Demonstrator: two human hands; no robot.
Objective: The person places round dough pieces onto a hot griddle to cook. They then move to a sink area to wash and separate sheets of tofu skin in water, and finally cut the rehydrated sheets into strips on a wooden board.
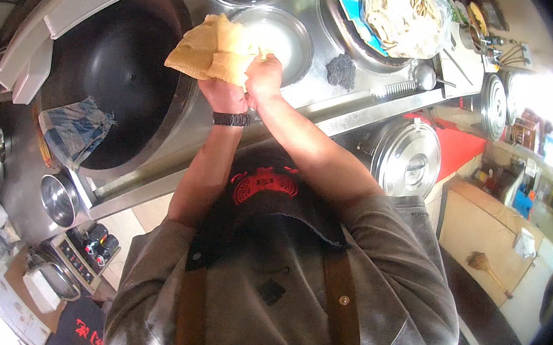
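Note:
A folded tan, textured cloth (205, 48) is bunched up above a round steel pan (291, 41) of pale liquid. Both my hands are closed on it: my left hand (224, 95), with a black watch at the wrist, grips it from underneath, and my right hand (266, 69) holds its right side, close against the left. Just right of the pan lies a dark grey scrubbing pad (341, 71). The large black wok (130, 77) is to the left of my hands.
A checked rag (77, 126) hangs over the wok's near rim, above a steel bowl (55, 198). A bag of pale food (403, 16) sits back right, a lidded pot (404, 160) at right. The steel counter's front edge (337, 121) runs diagonally before me.

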